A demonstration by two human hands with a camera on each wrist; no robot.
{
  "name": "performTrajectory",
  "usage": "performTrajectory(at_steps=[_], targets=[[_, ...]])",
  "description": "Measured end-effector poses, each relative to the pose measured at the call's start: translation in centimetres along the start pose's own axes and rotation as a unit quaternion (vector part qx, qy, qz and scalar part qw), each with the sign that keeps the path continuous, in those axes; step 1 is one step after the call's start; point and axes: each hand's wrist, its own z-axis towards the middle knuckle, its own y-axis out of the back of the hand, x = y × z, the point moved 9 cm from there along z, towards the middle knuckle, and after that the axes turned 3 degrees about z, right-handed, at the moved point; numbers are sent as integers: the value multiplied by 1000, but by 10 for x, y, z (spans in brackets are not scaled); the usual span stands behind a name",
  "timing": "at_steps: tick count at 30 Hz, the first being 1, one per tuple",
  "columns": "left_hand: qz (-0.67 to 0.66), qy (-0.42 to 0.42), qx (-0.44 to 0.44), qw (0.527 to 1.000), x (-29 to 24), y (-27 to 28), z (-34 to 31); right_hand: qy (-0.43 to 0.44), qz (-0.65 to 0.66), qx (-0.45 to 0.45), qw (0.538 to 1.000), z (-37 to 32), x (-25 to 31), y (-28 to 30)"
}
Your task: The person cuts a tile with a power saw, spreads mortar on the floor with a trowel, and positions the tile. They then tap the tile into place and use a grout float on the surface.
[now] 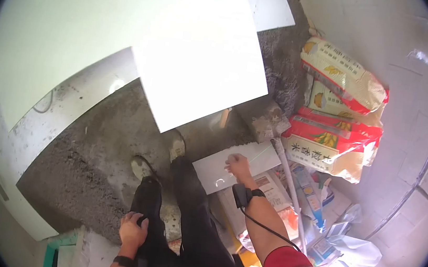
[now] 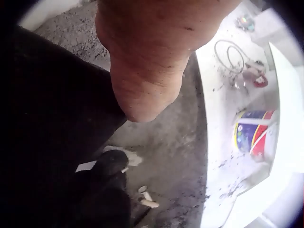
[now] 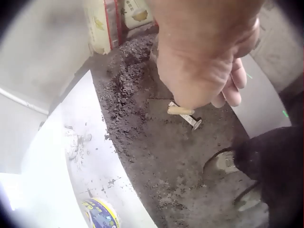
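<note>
In the head view the left hand [image 1: 133,229] lies against the dark trouser leg, fingers loosely bent, with nothing visible in it. The left wrist view shows only part of that hand [image 2: 147,61] beside the dark cloth. The right hand [image 1: 239,169] is over a white panel [image 1: 209,172], fingers slightly bent and holding nothing visible; whether it touches the panel cannot be told. In the right wrist view a tool with a wooden handle [image 3: 181,110] and a flat metal part lies on the grey floor, beyond the right hand [image 3: 204,61], whose fingers hang loosely.
Large white sheets [image 1: 201,58] cover the upper left. Red and cream bags [image 1: 329,141] lean by the wall at right. Loose grey mortar [image 3: 121,90] lies along the floor's edge. A printed bucket [image 2: 254,133] stands on a white surface. Cardboard and packaging [image 1: 307,191] lie right of the legs.
</note>
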Motion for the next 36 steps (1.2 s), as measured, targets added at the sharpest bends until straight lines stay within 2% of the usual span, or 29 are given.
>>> performTrajectory(at_steps=[2,4,6,7,9,12,13,14,17,21,24,25,26,28,29,30,31,32,33,35,36], targets=[[-6,19,50,999,-3,4,11,6,-20,-3,1000,58,-33,-13],[-7,41,67,997,2,12,20,110,-129,-131,977,124,-39,-14],[-3,58,79,995,7,16,34,91,-149,-146,974,157,-21,-26],[2,37,77,996,3,18,40,73,-177,-165,967,173,-13,-28],[14,24,71,997,-8,23,49,64,-224,-175,957,225,-27,-34],[21,62,92,994,-12,25,56,52,-290,-170,940,253,-46,-39],[6,36,87,996,-13,25,56,53,-305,-170,935,256,-49,-38],[-11,12,83,996,-15,25,52,58,-312,-165,934,256,-52,-39],[-39,28,73,996,-6,25,44,94,-297,-141,940,239,-41,-44],[-22,32,14,999,1,25,18,139,-168,-51,975,168,-3,-67],[-37,47,-13,998,13,13,-9,56,53,80,994,90,29,-116],[-54,81,0,995,20,5,-17,24,113,128,985,63,43,-140],[-71,113,15,991,25,-4,-26,-19,198,132,971,31,63,-166],[-84,132,6,988,27,-15,-39,-30,285,154,946,11,98,-213],[-82,152,12,985,30,-23,-46,230,60,151,960,17,138,-230],[-97,153,3,983,29,-29,-54,362,-99,150,915,-5,175,-257],[-113,170,4,979,32,-37,-60,490,-232,109,833,-33,209,-282],[-129,188,5,974,36,-43,-65,515,-289,88,802,-71,257,-311],[-143,194,-1,970,38,-46,-69,443,-215,105,864,-58,272,-330],[-174,224,-21,959,43,-51,-80,368,-157,133,907,-40,297,-379],[-192,235,-24,953,46,-58,-86,202,69,157,964,-17,295,-392]])
